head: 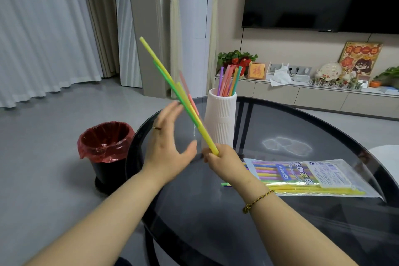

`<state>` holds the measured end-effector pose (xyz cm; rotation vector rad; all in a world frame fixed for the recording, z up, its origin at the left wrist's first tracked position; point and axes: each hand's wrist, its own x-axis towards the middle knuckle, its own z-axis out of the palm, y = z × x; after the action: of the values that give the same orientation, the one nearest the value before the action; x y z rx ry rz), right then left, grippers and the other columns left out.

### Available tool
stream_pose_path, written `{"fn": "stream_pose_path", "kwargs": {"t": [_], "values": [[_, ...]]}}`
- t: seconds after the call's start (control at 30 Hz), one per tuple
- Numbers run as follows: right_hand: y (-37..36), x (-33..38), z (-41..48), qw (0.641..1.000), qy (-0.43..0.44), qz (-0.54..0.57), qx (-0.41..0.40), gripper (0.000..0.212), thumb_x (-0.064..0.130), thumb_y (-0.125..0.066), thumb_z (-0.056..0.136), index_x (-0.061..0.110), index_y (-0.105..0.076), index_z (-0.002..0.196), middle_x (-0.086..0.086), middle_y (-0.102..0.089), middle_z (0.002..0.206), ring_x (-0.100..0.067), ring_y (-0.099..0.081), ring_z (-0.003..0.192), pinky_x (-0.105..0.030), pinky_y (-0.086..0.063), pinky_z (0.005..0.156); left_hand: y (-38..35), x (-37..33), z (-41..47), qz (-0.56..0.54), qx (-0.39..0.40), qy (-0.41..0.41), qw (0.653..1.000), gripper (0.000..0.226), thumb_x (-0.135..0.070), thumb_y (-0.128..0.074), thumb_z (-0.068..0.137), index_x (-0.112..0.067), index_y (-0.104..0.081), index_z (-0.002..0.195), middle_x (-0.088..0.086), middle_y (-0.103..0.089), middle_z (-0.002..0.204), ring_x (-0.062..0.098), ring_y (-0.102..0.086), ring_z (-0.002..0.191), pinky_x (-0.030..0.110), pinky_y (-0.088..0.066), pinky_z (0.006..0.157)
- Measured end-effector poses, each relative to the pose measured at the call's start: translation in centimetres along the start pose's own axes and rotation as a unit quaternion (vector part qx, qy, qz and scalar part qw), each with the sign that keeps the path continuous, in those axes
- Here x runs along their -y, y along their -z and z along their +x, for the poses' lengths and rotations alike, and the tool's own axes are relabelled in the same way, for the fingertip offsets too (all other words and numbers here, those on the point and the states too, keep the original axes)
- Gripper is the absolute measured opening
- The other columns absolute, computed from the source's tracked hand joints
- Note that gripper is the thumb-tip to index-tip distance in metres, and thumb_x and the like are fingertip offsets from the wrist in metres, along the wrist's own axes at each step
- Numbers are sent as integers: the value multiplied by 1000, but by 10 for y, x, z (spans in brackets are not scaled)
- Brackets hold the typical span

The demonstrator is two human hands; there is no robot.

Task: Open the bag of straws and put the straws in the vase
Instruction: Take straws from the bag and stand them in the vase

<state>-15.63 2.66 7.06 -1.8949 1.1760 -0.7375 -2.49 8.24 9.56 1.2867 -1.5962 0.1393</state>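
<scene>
My right hand [224, 163] grips the lower ends of a small bunch of straws [177, 93], yellow, green and pink, which slants up to the left. My left hand [168, 147] is open with fingers spread, just left of the bunch, fingertips near the straws. A white ribbed vase [220, 121] stands on the round dark glass table [280, 211] behind the bunch and holds several coloured straws [228, 81]. The clear straw bag [311, 176] lies flat to the right of my right wrist with many straws inside.
A loose bit of green straw [225, 184] lies on the glass by my right wrist. A black bin with a red liner [105, 149] stands on the floor left of the table. A TV cabinet with ornaments runs along the back wall.
</scene>
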Motion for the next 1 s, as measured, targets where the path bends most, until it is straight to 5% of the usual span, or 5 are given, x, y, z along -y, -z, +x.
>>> {"fn": "stream_pose_path", "kwargs": {"t": [0.1, 0.27, 0.4, 0.73, 1.0], "values": [[0, 12, 6, 999, 24, 42, -22, 30, 9, -44, 83, 22, -47, 56, 5, -48, 55, -11, -42, 50, -22, -35, 48, -6, -16, 24, -271, -9, 259, 927, 85, -12, -68, 76, -19, -15, 141, -4, -36, 131, 9, -43, 118, 17, -36, 91], [-5, 44, 14, 985, 69, 156, -38, 35, 6, -43, 86, 21, -47, 55, 11, -49, 33, 2, -42, 33, -9, -31, 37, -9, -35, 76, -354, 60, 226, 906, 15, -23, -63, 81, -34, -55, 89, -16, -68, 64, 2, -63, 63, 16, -53, 60], [-4, 57, 17, 977, 83, 196, -29, 38, 6, -43, 86, 22, -46, 52, 5, -44, 47, -4, -38, 40, -16, -31, 41, -8, -44, 93, -354, 35, 236, 904, 18, -24, -57, 85, -25, -57, 68, -14, -49, 33, 0, -43, 32, 11, -38, 36], [-20, 25, 6, 971, 43, 233, -28, 39, 0, -47, 83, 16, -39, 48, 8, -41, 24, -1, -37, 26, -9, -32, 33, -29, -43, 62, -377, 36, 278, 883, 32, -21, -59, 84, -23, -52, 53, -12, -40, 30, 3, -33, 30, 11, -31, 34], [-15, 34, 15, 960, 72, 267, -51, 32, -3, -50, 78, 17, -41, 54, 2, -45, 44, -2, -42, 36, -14, -38, 38, -29, -58, 73, -328, 14, 258, 908, 31, -27, -61, 82, -25, -51, 53, -14, -41, 32, 7, -36, 42, 16, -32, 42]]}}
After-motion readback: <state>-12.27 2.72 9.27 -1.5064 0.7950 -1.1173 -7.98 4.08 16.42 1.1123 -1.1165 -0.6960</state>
